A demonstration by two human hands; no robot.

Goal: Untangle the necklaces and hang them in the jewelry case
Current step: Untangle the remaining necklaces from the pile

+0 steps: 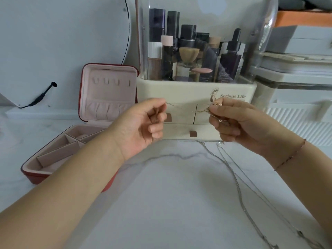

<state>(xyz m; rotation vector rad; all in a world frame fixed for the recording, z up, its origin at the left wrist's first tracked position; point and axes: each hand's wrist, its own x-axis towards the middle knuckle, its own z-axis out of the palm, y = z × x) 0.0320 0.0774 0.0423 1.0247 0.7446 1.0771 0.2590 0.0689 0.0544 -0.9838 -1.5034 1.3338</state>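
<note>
Two hands hover above the table (170,203), level with the drawers of the makeup organiser (195,94); I see the left hand (143,126) with fingers curled, thumb and forefinger pinching one end of a thin gold necklace (175,105); the right hand (239,123) pinches the other end, with a small bunch of gold links gathered at its fingertips; the chain runs between them in a loose, slightly sagging line, off the table and just in front of the drawer fronts. Two silver necklaces (233,177) lie on the marble, starting near the organiser's front edge and trailing toward the lower right corner of my view, passing under the right forearm; whether they cross each other I cannot tell. Left of the organiser stands the jewelry case (38,177), open, its lid upright and close to the organiser's left side; a row of hooks (110,81) shows near the lid's top, all bare; the left forearm covers the near right corner of its tray. Between the forearms the tabletop is open marble; to the right, white boxes crowd the table's far edge. A thin bracelet (291,155) circles the right wrist.
</note>
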